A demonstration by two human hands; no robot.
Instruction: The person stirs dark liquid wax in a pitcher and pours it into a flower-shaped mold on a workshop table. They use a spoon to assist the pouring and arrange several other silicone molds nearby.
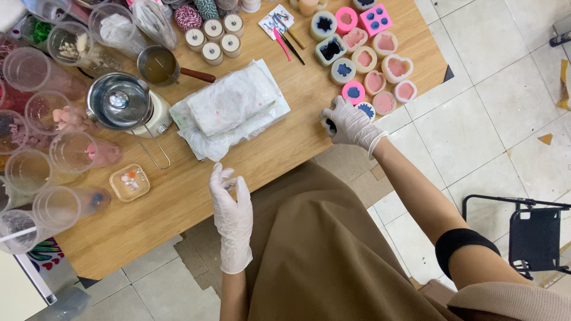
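Observation:
Both my hands wear white gloves over a wooden table (pixel 285 148). My right hand (pixel 350 123) rests at the table's right edge, fingers closed around a small dark mould that is mostly hidden under it, beside a blue-filled round mould (pixel 366 110). Several silicone moulds (pixel 375 59) filled with pink or dark blue wax stand just beyond it. My left hand (pixel 232 211) hovers near the table's front edge, fingers loosely curled, holding nothing, just below a white plastic-wrapped bundle (pixel 232 110).
A metal melting pot on a white base (pixel 122 104), a small pot of yellow liquid (pixel 159 65), several clear plastic cups (pixel 41 166) and a small square dish (pixel 129 182) crowd the left. Twine spools and tealights (pixel 214 38) sit at the back. A black folding chair (pixel 535 235) stands right.

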